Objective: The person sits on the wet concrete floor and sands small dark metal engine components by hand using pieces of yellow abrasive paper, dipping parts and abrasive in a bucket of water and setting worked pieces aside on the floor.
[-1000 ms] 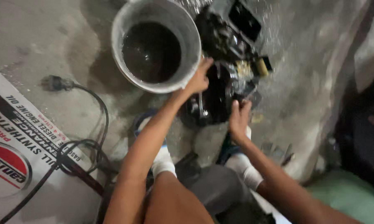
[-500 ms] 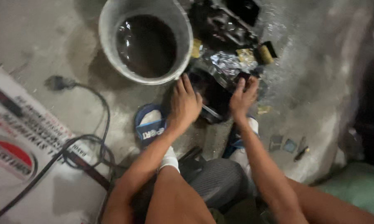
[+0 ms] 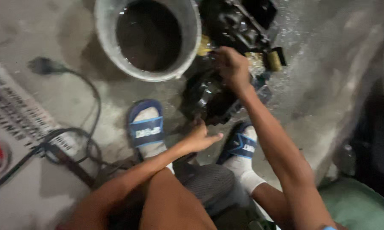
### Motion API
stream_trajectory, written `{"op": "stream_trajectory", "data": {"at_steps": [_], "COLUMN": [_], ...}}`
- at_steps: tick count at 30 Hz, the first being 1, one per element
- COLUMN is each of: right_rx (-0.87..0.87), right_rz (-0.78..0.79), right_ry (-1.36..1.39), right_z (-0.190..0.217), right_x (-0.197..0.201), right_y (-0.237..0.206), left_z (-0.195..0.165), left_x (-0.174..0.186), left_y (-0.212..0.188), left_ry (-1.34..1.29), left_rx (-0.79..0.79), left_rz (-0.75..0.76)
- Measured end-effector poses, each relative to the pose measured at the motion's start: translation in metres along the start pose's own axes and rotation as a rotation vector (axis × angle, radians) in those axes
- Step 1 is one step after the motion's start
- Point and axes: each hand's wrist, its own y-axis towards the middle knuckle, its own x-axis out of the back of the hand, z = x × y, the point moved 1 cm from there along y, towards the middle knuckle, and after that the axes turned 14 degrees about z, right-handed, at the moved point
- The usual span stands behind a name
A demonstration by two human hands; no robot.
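Cardboard (image 3: 13, 123) with print lies at the far left on the concrete floor (image 3: 38, 25), and a black cable (image 3: 79, 140) with its plug (image 3: 41, 66) loops over it. Next comes the grey bucket (image 3: 147, 38), full of dark liquid, with its rim just beside the dark engine part (image 3: 213, 96).

The left hand (image 3: 200, 137) rests low at the near edge of this part, between the two blue sandals (image 3: 146, 127); its fingers are loose and half open, and they grasp nothing that I can see. The right hand (image 3: 232, 68) is on the upper side of the part, fingers curled on it as if to grip, but the blur hides what exactly it pinches.

I judge the step as handling and turning the greasy part. Any further move needs care: the bucket on the left, the black metal pieces (image 3: 243, 21) behind and the feet in front leave little room; the wet floor on the right is more open.
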Motion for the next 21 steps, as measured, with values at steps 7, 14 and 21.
{"op": "stream_trajectory", "data": {"at_steps": [7,14,21], "right_rx": [0.208,0.112,-0.438], "right_rz": [0.191,0.083,-0.386], "right_ry": [-0.043,0.200,-0.027], "right_z": [0.017,0.031,0.053], "right_x": [-0.004,0.006,0.053], "right_y": [0.022,0.014,-0.103], "left_z": [-0.004,-0.001,-0.074], "left_x": [-0.035,0.004,0.084], "left_y": [0.034,0.011,-0.035], "left_ry": [-0.632,0.181,0.181], "left_rx": [-0.035,-0.126,-0.381], "left_rz": [0.181,0.166,-0.475]}}
